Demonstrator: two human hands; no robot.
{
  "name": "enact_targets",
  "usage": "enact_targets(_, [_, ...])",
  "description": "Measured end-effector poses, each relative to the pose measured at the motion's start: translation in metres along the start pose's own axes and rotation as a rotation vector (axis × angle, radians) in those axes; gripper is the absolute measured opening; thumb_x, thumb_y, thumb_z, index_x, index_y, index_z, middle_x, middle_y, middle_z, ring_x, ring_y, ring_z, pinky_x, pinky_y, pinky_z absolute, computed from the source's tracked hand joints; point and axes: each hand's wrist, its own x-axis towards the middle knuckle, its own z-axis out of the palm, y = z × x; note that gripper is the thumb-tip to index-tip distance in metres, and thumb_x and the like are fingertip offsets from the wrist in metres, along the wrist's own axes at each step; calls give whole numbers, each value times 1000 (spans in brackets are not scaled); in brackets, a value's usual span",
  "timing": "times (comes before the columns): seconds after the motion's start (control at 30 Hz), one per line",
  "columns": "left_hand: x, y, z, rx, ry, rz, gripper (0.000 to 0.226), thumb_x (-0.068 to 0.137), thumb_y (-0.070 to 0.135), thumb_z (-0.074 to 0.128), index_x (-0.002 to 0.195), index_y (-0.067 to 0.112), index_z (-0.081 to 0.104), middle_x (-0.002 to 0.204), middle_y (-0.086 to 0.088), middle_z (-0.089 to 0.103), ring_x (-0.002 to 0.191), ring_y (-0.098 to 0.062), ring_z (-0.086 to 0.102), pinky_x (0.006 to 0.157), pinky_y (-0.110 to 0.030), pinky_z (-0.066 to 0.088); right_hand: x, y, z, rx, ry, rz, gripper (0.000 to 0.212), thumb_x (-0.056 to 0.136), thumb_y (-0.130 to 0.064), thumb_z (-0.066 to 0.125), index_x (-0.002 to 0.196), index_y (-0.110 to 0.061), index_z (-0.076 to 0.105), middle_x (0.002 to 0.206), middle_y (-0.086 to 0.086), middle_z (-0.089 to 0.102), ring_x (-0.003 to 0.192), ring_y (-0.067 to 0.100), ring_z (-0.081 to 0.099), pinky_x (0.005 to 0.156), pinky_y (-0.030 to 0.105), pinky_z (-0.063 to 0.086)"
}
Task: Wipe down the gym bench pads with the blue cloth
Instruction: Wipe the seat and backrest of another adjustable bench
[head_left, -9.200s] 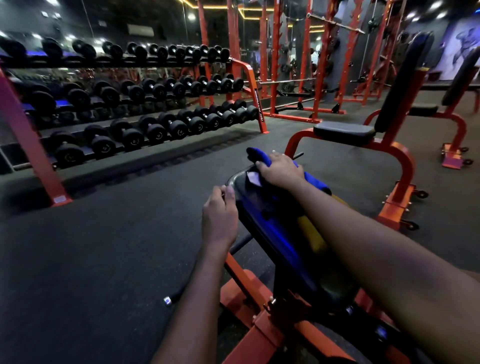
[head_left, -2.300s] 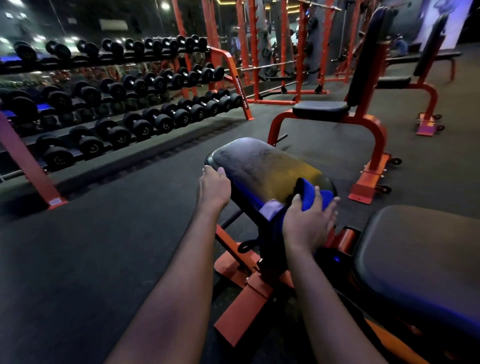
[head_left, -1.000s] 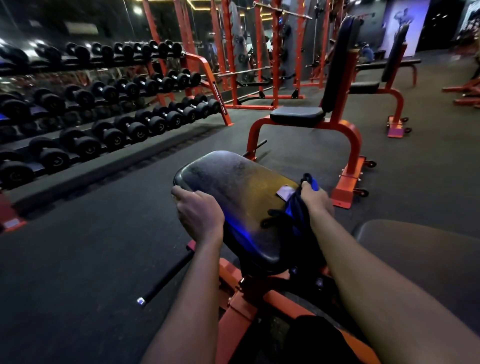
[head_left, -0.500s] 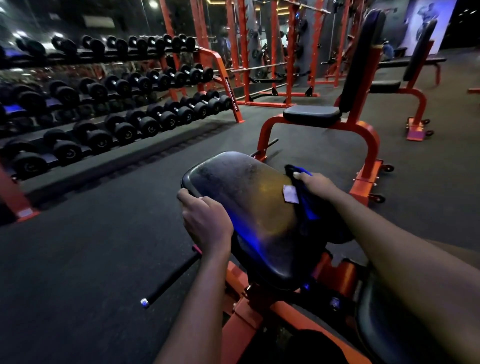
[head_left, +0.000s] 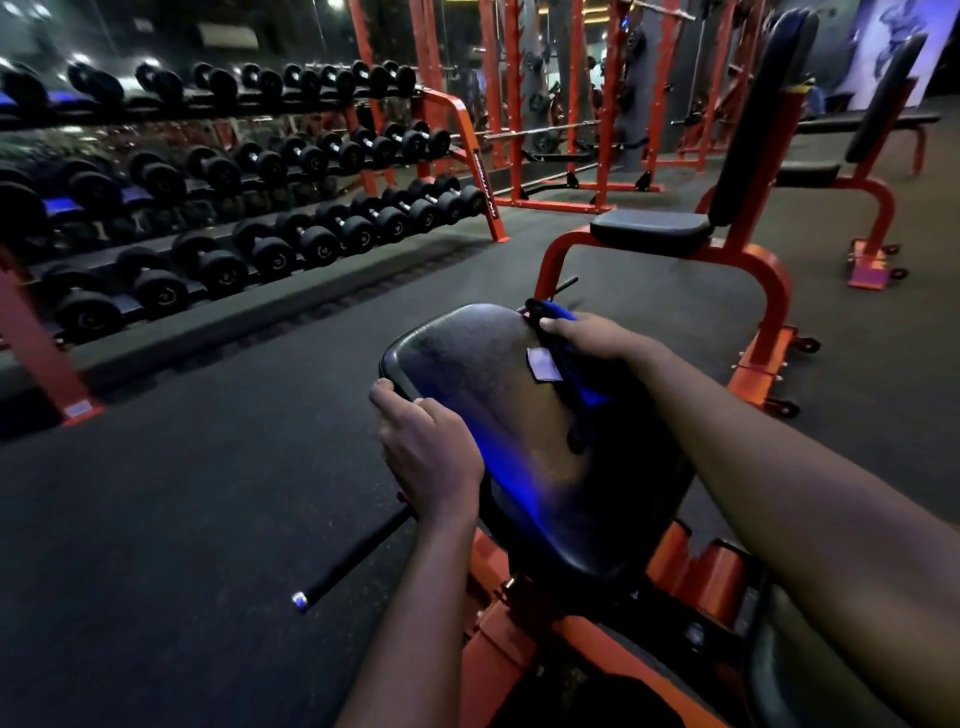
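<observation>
Dark rubber floor (head_left: 182, 493) fills the gym, with a dumbbell rack (head_left: 234, 208) toward 10 o'clock and a second orange-framed seat (head_left: 652, 234) toward 1 o'clock. Close in front, the black bench pad (head_left: 488, 395) tilts on its orange frame. The left hand (head_left: 426, 447) grips the pad's rim at about 8 o'clock, its fingers curled over the edge and the thumb hidden beneath. The right hand (head_left: 592, 335) lies at the pad's far corner, about 1 o'clock, with its fingers bent down over the bunched blue cloth (head_left: 558, 312), pressing it onto the pad. The cloth's folds trail back under the wrist, and a pale tag (head_left: 543, 364) on the cloth lies flat on the pad at 9 o'clock of the hand. The two hands are well apart, on opposite sides of the pad. Compared with half a second ago, the right hand and cloth have slid from the pad's right side up to its far corner, while the left hand keeps its hold on the rim.
</observation>
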Motion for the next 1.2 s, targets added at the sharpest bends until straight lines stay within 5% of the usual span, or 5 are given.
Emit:
enact_targets(0.33, [1,-3,2,-29,-1,-21,36,94,6,38,129,6,45,115,-31,61,99,-47,57,73,-40,32,14,-46,15,-91,-40,-295,42,97,-51,52,137,-40,51,130,-1,60,119,19,56,102,30,40])
enact_targets(0.53, [2,-2,3,-43,13,-19,35,94,5,40,129,6,47,109,-31,62,96,-47,58,69,-38,26,53,-76,27,-131,-3,-28,59,93,-58,48,130,-14,59,134,15,58,120,34,56,101,36,44])
enact_targets(0.67, [4,-3,2,-71,24,-29,35,94,3,40,128,5,47,110,-32,63,96,-47,58,69,-38,26,32,-70,27,-121,21,-211,47,95,-57,50,137,-36,54,137,4,58,123,26,54,106,36,40])
enact_targets(0.93, [2,0,-3,-72,-9,-35,37,94,5,41,131,6,47,114,-32,63,101,-46,59,78,-43,37,-52,-15,40,-394,124,-306,53,99,-59,35,149,-57,17,166,-13,3,152,13,2,120,53,7])
enact_targets(1.2, [21,-28,-30,-113,-155,100,30,98,4,45,124,3,60,120,-22,66,110,-38,60,86,-33,38,-123,-22,74,-450,182,-315,54,99,-62,29,149,-58,12,165,-12,-8,152,20,-11,117,61,-2])
